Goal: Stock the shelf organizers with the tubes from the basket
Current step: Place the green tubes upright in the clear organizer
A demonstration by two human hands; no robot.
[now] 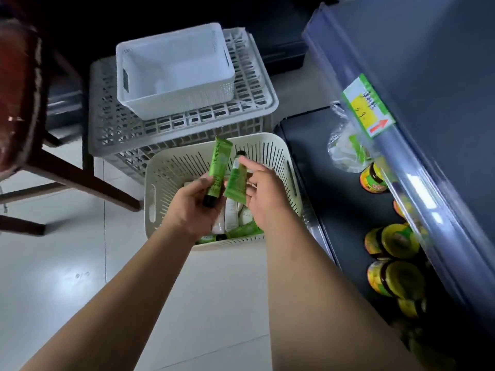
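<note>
The left grip [195, 202] clasps a green tube [218, 167] by its cap end; the right grip [265, 194] holds a second tube [237, 180]. Both look light, squashy and slick, so they are probably best taken near the cap.

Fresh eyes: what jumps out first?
The left hand and right hand hold green tubes at centre, over the cream basket of more tubes on the floor. Behind it a white bin sits on a grey crate; yellow-lidded jars line the dark shelf at right.
</note>
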